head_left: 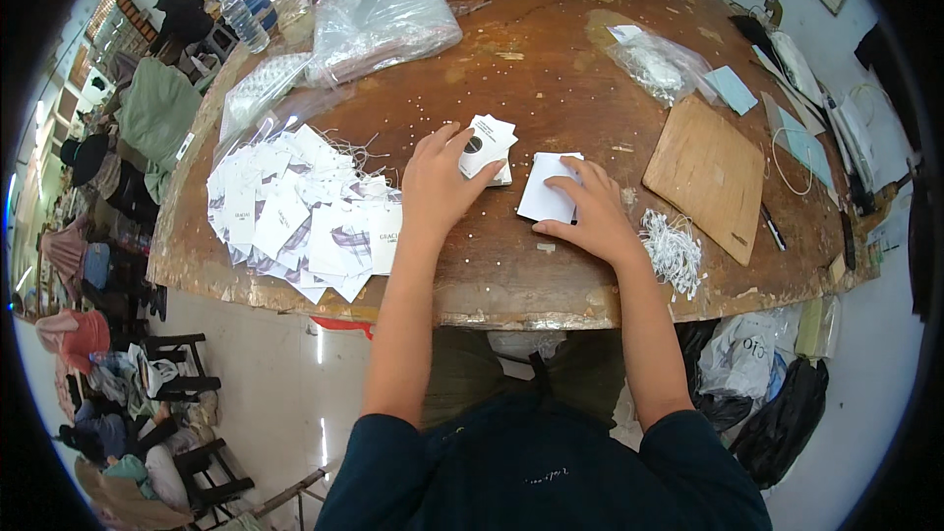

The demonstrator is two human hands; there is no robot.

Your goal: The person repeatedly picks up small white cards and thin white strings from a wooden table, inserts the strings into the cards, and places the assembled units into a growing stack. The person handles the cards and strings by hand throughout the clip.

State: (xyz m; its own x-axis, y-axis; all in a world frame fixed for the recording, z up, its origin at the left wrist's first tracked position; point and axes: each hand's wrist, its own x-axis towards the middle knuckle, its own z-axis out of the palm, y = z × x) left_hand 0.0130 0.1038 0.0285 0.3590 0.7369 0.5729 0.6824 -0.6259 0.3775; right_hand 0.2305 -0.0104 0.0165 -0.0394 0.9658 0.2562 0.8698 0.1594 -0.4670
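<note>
On the table (531, 280), a tag heap (295, 211) lies left; a string bundle (672, 254) and wooden board (708, 182) lie right. The left hand (438, 177), half open, touches the printed cards (489, 141). The right hand (595, 213), half open, touches the white cards (539, 194) just beside them.

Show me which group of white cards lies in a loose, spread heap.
The wide heap left of the left hand, its cards strewn about; the printed stack and the plain-topped stack are compact.
</note>
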